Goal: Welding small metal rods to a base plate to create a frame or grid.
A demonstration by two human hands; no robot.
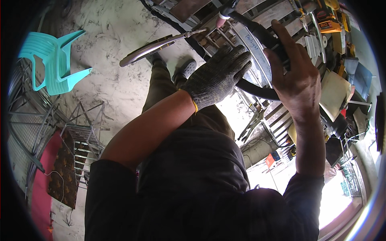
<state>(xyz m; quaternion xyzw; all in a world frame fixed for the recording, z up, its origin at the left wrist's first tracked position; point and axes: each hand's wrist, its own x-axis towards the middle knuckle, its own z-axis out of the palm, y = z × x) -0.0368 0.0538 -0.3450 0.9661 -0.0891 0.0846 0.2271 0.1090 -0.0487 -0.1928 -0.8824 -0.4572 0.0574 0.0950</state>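
Observation:
My right hand is bare and holds the black handle of a welding torch, its fingers raised along the far side. The torch's pink nozzle points down toward the bench edge. Close by is the narrow end of a long, tapered metal piece, which reaches out left over the floor. My left hand, in a dark knitted glove, is just below that end, fingers bent together toward the right. A thick black hose runs from beside the glove toward my right wrist. Whatever lies under the gloved fingers is hidden.
Beneath my hands is a slatted metal bench with bars and locking pliers. Tools and an orange box crowd the right side. A turquoise plastic stool lies at left, near metal racks and a pink panel.

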